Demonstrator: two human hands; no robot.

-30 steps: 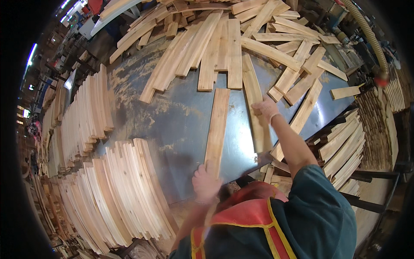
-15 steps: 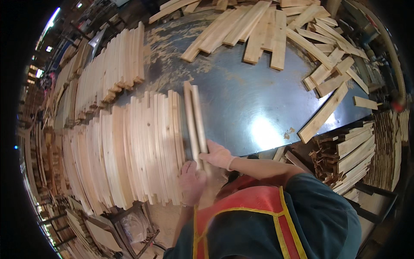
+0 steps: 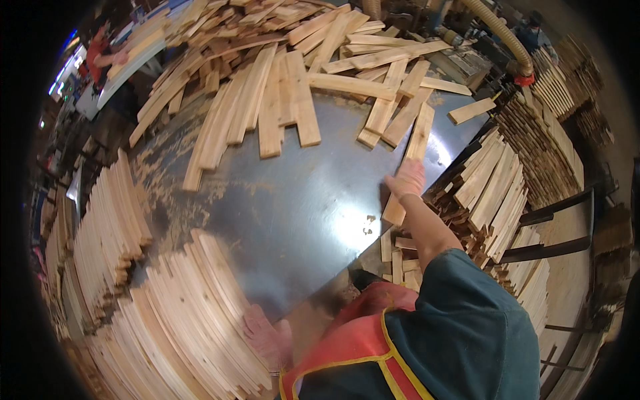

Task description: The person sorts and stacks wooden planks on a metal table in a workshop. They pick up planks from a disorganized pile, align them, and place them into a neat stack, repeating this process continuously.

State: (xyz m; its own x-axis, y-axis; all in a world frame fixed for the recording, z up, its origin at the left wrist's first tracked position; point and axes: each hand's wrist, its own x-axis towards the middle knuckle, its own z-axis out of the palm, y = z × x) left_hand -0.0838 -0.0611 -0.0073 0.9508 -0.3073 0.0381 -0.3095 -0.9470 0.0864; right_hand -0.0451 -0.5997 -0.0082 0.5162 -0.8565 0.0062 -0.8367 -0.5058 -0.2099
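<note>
My right hand (image 3: 407, 179), in a pale glove, grips a wooden board (image 3: 395, 209) at the right edge of the metal table. The board lies slantwise, its near end sticking out below my hand. My left hand (image 3: 267, 337) rests open against the right side of a row of narrow wooden boards (image 3: 190, 310), at lower left. These boards stand packed side by side, ends uneven. No board sits in the left palm that I can see, and its fingertips partly blend into the row's side.
Loose boards (image 3: 283, 103) lie heaped across the far side of the metal table (image 3: 293, 193). Another packed row (image 3: 110, 223) stands at left. Stacked boards (image 3: 490, 187) and a dark metal frame (image 3: 557, 230) are at right. A person (image 3: 100, 57) stands far left.
Two boards between my hands have joined the row at left. My right hand has reached away to the right onto another board; my left has stayed by the row. The view has swung right.
</note>
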